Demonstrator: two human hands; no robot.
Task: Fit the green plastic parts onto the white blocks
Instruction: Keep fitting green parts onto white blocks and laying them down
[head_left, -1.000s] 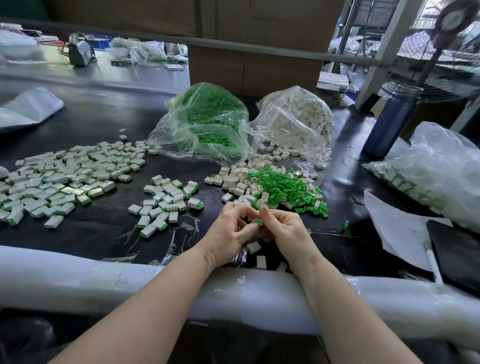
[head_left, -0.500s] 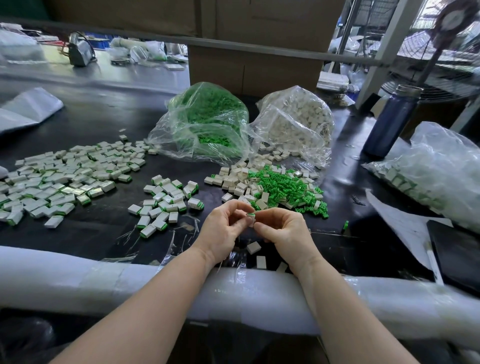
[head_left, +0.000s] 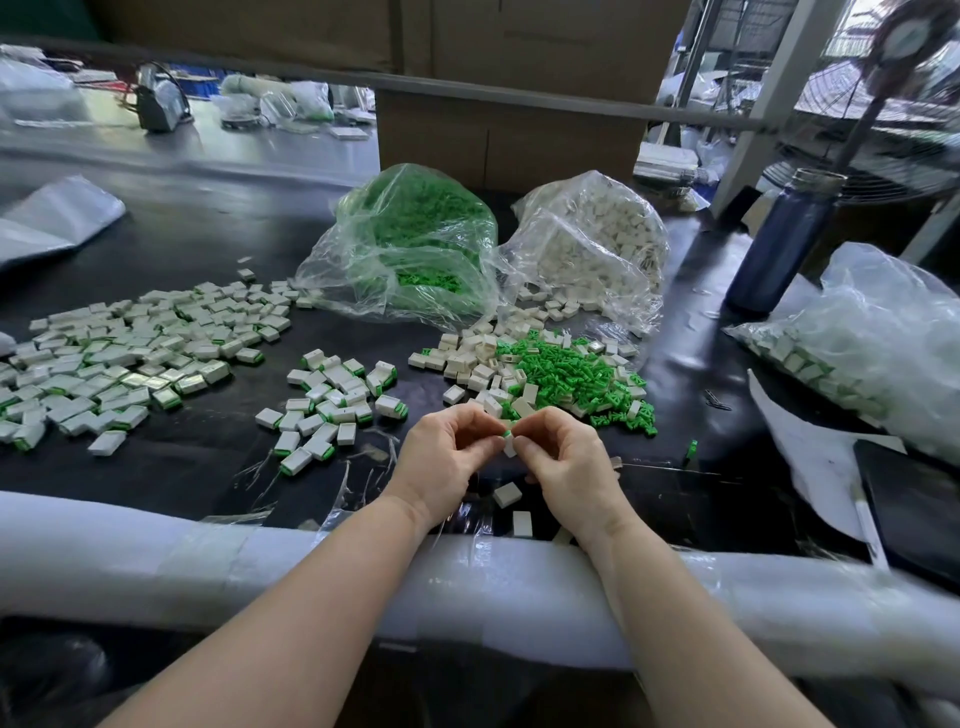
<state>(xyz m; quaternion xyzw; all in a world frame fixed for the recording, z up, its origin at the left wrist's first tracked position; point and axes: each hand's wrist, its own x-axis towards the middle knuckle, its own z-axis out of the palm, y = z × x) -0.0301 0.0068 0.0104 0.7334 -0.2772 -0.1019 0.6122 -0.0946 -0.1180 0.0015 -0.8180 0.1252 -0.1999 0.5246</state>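
- A black worktable (head_left: 208, 249) stretched across the scene, its near edge wrapped in white foam padding (head_left: 156, 551).
- A cardboard box (head_left: 509, 78) stood at the table's far side; no print on it could be read.
- At right lay a clear bag of finished pieces (head_left: 878, 332), with a dark blue bottle (head_left: 779, 244) just behind it.
- Two clear bags sat side by side mid-table: a bag of green plastic parts (head_left: 415, 244) and a bag of white blocks (head_left: 592, 244).
- A wide spread of assembled blocks (head_left: 130, 353) covered the left of the table, a smaller cluster (head_left: 332, 405) nearer the centre.
- A loose heap of green parts (head_left: 566, 374) mingled with white blocks lay just beyond the hands.
- The left hand (head_left: 441, 462) and right hand (head_left: 566, 467) met above the table's near edge, fingers curled, fingertips of both pinching one white block (head_left: 509, 446) between them.
- A green part (head_left: 507, 432) sat at that block's top end, touching the fingertips.
- Two loose white blocks (head_left: 507, 493) lay on the table under the wrists.
- No label or writing was legible anywhere.
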